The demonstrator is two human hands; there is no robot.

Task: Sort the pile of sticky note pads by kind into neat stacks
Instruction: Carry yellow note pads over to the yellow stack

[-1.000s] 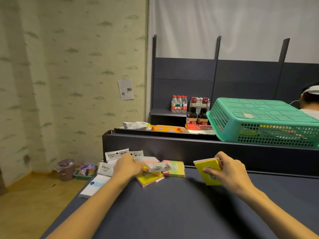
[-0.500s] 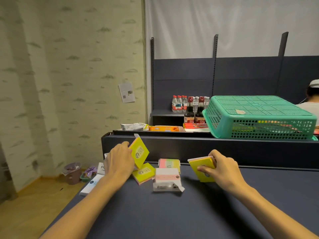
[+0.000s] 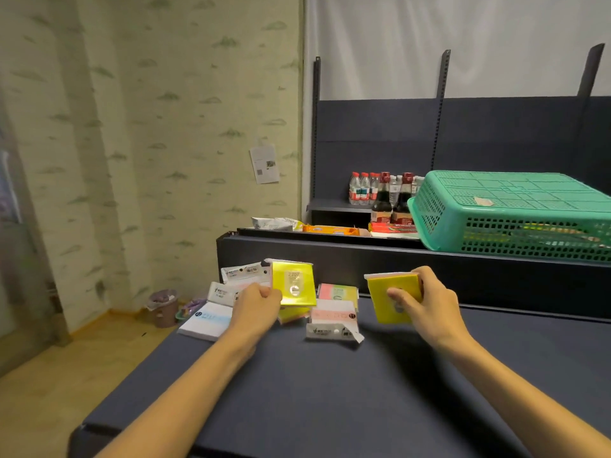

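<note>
My left hand (image 3: pixel 256 304) pinches a yellow sticky note pad (image 3: pixel 293 284) by its lower left corner and holds it upright above the pile. My right hand (image 3: pixel 426 300) grips a small stack of yellow pads (image 3: pixel 383 292), tilted, thumb on its face. Between the hands lie a pink pad on a white wrapped pad (image 3: pixel 332 322), a pink-and-green pad (image 3: pixel 339 290) and a yellow pad partly hidden under my left hand. White packs (image 3: pixel 243 272) and a white-blue pad (image 3: pixel 206 320) lie to the left.
The pads lie at the far left of a dark blue table (image 3: pixel 330 391), against a raised dark ledge (image 3: pixel 429 262). An upturned green basket (image 3: pixel 512 213) sits on the ledge at right, with bottles (image 3: pixel 383 193) and snack packs behind. A bin (image 3: pixel 163 307) stands on the floor at left.
My left hand picked a yellow pad out of the pile, lifted it and turned its face toward me. A pink pad and white wrapped pad slid forward. My right hand kept its yellow stack.
</note>
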